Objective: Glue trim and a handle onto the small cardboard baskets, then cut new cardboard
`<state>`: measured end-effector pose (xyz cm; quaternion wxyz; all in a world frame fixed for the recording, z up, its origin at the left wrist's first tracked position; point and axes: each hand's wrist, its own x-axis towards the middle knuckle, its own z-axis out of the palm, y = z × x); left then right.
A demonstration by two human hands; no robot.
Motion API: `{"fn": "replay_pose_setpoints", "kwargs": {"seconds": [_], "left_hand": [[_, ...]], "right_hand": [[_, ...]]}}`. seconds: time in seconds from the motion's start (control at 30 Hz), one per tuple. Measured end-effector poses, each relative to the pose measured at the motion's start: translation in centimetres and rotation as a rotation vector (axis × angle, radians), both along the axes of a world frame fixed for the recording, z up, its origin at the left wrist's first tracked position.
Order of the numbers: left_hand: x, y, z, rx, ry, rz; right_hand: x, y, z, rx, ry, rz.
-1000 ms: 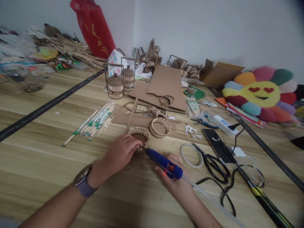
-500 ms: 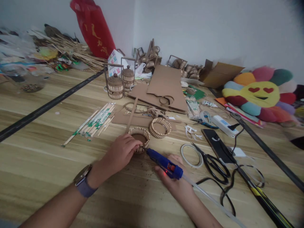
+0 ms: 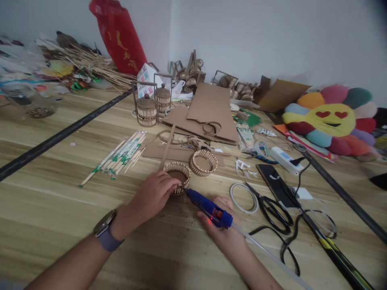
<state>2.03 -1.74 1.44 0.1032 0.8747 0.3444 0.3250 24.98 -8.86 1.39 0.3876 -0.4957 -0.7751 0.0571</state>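
Note:
My left hand [image 3: 157, 188], with a watch on its wrist, is closed on the near left rim of a small round basket [image 3: 185, 172] of short sticks around a cardboard base. A cardboard strip [image 3: 168, 147] runs away from behind that basket. In my right hand [image 3: 225, 225] is a blue glue gun [image 3: 208, 205]; its nozzle meets the basket's rim beside my left fingertips. A clear glue stick trails from its back, and a red light glows on it. A second round basket [image 3: 204, 162] stands just behind to the right.
Chopsticks in wrappers [image 3: 125, 153] lie left. Two lidded baskets with handles [image 3: 147, 110] and cardboard sheets [image 3: 208, 106] are behind. On the right are a tape roll [image 3: 244, 198], scissors [image 3: 273, 213], a phone [image 3: 276, 185], a power strip [image 3: 286, 160], a yellow-black cutter [image 3: 338, 257] and a flower cushion [image 3: 332, 121].

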Motion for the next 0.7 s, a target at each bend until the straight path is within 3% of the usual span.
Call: {"fn": "replay_pose_setpoints", "kwargs": {"seconds": [0.5,0.6,0.7], "left_hand": [[0.0,0.1,-0.1,0.028,0.006,0.016],[0.0,0.2,-0.2,0.042,0.016,0.019],[0.0,0.2,-0.4,0.051,0.058,0.012]], "right_hand": [[0.2,-0.3,-0.5,0.016,-0.171,-0.074],[0.6,-0.3,-0.5,-0.008,-0.098,-0.111],[1.3,0.1,-0.2,-0.119,0.148,-0.185]]}}
